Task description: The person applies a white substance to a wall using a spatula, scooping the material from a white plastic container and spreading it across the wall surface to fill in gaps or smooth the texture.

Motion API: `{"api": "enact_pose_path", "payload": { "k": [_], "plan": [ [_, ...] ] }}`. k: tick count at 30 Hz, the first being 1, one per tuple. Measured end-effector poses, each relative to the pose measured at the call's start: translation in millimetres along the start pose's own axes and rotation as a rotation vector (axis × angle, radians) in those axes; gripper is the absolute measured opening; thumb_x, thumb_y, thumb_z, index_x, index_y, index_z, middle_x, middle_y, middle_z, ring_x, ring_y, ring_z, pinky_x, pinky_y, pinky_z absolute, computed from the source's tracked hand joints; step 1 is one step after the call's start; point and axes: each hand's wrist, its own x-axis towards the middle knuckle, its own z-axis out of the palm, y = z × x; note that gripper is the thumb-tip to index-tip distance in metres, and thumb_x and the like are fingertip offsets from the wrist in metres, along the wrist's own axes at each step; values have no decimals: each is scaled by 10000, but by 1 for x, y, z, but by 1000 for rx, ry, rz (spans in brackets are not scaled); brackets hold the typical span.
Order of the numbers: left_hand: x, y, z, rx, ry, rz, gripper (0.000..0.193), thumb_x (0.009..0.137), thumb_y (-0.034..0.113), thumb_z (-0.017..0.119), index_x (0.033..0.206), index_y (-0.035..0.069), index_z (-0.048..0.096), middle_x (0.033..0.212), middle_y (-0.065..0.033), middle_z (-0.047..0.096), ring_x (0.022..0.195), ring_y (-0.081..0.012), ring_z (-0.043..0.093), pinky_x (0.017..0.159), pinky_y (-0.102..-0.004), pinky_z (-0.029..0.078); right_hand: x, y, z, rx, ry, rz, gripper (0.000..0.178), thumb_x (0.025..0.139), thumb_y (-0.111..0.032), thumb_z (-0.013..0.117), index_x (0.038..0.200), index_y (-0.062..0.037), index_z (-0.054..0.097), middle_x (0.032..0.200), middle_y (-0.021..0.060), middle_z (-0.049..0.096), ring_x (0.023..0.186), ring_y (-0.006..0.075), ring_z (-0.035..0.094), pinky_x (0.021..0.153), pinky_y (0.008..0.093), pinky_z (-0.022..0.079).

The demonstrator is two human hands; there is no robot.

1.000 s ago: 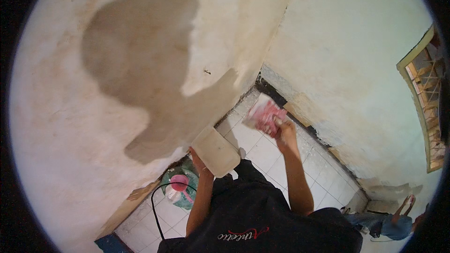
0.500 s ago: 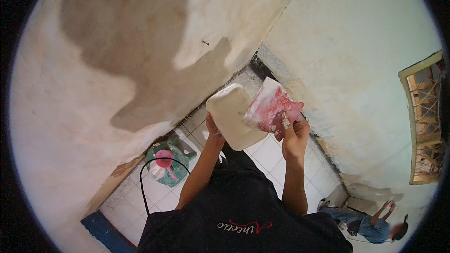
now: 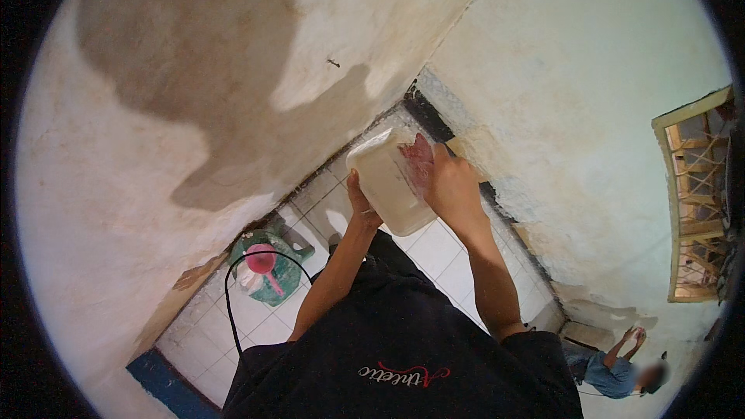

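Observation:
A cream-coloured rectangular plastic tub [image 3: 379, 178] with rounded corners is in front of my body, tilted. My left hand [image 3: 363, 206] grips its left side, thumb up along the edge. My right hand [image 3: 454, 186] is closed around a red plastic spreader [image 3: 417, 159] smeared with whitish paste. The spreader's far part lies over the right side of the tub. My own fingers hide much of it, and I cannot tell whether its blade touches the tub's inside.
Bare, patchy walls [image 3: 256, 109] meet in a corner ahead. On the tiled floor [image 3: 434, 252], lower left, a pink dipper [image 3: 261, 258] rests on a green object [image 3: 272, 287]. A black cable [image 3: 227, 302] loops nearby. Another person [image 3: 609, 372] works at the far lower right, below a barred window [image 3: 698, 202].
My right hand has swung left and forward, turning the spreader from beside the tub to over its right side. My left hand still holds the tub, which has shifted slightly.

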Motion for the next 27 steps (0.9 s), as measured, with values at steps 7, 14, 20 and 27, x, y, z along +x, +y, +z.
{"api": "enact_pose_path", "payload": {
  "k": [7,14,20,27],
  "plan": [
    [6,-4,6,11,3,-37,854,742,571,637,1389,80,372,1330,-144,487,1207,-317,493,1018,-492,416,2,22,36,219,33,113,76,755,12,539,805,47,585,747,278,611,737,456,610,640,484,475],
    [17,-8,4,50,21,-108,841,765,593,620,1378,72,375,1333,-146,480,1208,-310,494,1028,-470,411,8,34,59,475,-7,117,96,770,-18,619,841,47,611,790,252,630,768,415,625,670,413,485],
    [32,-4,-3,131,25,-78,838,797,605,601,1394,73,349,1337,-149,474,1219,-309,485,1037,-479,406,25,76,74,494,-92,122,78,785,-1,609,847,44,626,785,195,640,695,263,612,647,343,472],
    [56,1,12,198,3,-32,913,768,709,549,1413,98,334,1371,-141,447,1241,-325,462,1042,-520,390,44,129,76,924,-122,262,243,770,46,492,956,83,644,865,123,670,724,185,610,641,304,491]
  ]
}}
